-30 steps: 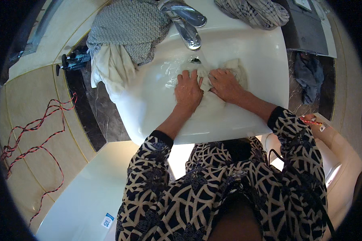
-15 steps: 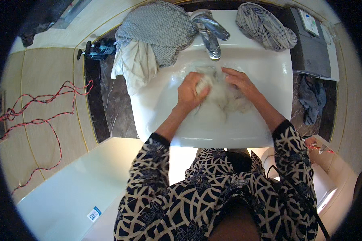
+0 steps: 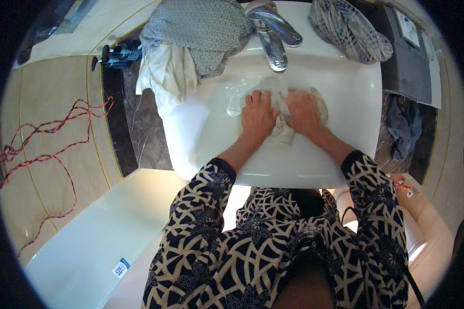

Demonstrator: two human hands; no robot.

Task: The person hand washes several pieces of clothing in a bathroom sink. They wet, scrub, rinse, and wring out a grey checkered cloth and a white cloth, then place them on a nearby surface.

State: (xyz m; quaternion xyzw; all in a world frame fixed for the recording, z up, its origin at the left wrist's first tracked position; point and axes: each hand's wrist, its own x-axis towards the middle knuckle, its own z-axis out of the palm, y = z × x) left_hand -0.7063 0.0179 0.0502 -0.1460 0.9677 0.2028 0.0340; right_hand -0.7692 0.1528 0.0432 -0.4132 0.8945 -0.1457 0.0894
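A wet off-white cloth (image 3: 283,135) lies bunched in the white sink (image 3: 206,134), in shallow water below the faucet. Palm down, my left hand (image 3: 259,116) presses on its left part with the fingers curled into it. My right hand (image 3: 305,112) bears down the same way on its right part. A fold of the cloth sticks up between my two thumbs, and another shows beyond my right fingers. Much of the cloth is hidden under my hands. The chrome faucet (image 3: 276,49) stands just beyond my fingertips.
A grey woven cloth (image 3: 201,31) and a white cloth (image 3: 170,72) drape over the sink's left rim. On the far right rim lies a checked cloth (image 3: 348,33). A grey box (image 3: 407,62) and a dark blue cloth (image 3: 403,126) are right of the sink; a red-black cord (image 3: 56,154) is at left.
My hands have come down flatter onto the cloth, side by side; before, they were farther apart and raised around it. The cloth is now more gathered beneath them. The view has shifted slightly.
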